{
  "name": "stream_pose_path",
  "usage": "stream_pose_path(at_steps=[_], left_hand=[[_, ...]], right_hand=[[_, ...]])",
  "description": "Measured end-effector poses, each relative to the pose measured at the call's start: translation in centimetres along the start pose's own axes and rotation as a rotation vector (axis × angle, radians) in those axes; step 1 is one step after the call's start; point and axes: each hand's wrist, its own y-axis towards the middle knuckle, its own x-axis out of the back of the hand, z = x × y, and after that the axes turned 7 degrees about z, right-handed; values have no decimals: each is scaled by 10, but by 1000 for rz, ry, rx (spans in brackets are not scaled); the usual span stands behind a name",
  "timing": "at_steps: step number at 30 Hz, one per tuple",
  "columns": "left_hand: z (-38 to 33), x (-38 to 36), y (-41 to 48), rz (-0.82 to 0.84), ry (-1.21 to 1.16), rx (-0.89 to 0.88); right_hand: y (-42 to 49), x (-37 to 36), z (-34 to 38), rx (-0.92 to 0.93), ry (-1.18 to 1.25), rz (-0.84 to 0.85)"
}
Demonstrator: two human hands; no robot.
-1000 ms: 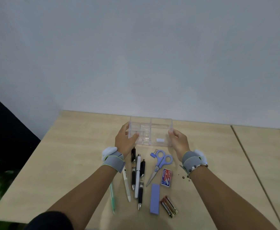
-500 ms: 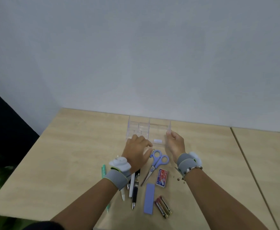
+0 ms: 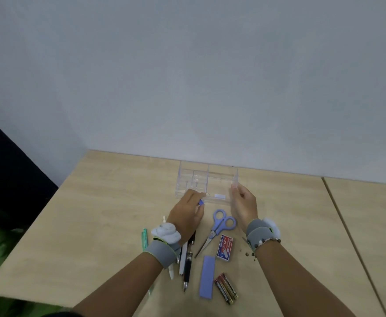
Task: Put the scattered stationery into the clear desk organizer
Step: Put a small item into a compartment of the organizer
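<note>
The clear desk organizer (image 3: 219, 173) stands near the wall with several empty compartments. My right hand (image 3: 243, 203) grips its front right corner. My left hand (image 3: 186, 212) pinches a small blue binder clip (image 3: 201, 202) just in front of the organizer's near wall. On the table below lie blue-handled scissors (image 3: 220, 226), a red staples box (image 3: 225, 248), a flat blue block (image 3: 207, 276), a few batteries (image 3: 226, 288), several pens (image 3: 186, 263) partly under my left wrist, and a green pen (image 3: 144, 239).
The wooden table (image 3: 109, 216) ends at a grey wall behind the organizer. A seam (image 3: 345, 227) separates it from a second table on the right. Small dark crumbs (image 3: 247, 254) lie by my right wrist. The table's left edge drops to a dark floor.
My left hand left the organizer's left side, came down onto the blue binder clip by the scissors and now holds it at the organizer's front. My right hand stayed on the organizer.
</note>
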Motion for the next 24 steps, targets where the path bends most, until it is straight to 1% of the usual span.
stream_pose_path(at_steps=[2,3,5,7,11,16,24], left_hand=[[2,6,5,-93,-146,113],[3,9,8,-133,-183,152],[7,11,12,-159,-206,193],[9,13,16,-151,-162,217],[8,8,20,-145,-13,174],[11,3,19,-146,3,201],[14,5,18,-134,19,194]], right_hand=[[-1,0,1,13,-16,-8],[-2,-1,1,15,-21,-11],[-3,-2,0,16,-23,-17],[-3,-2,-1,14,-27,-20],[-2,-1,0,11,-29,-8],[-2,1,0,15,-31,9],[-1,2,-2,17,-9,16]])
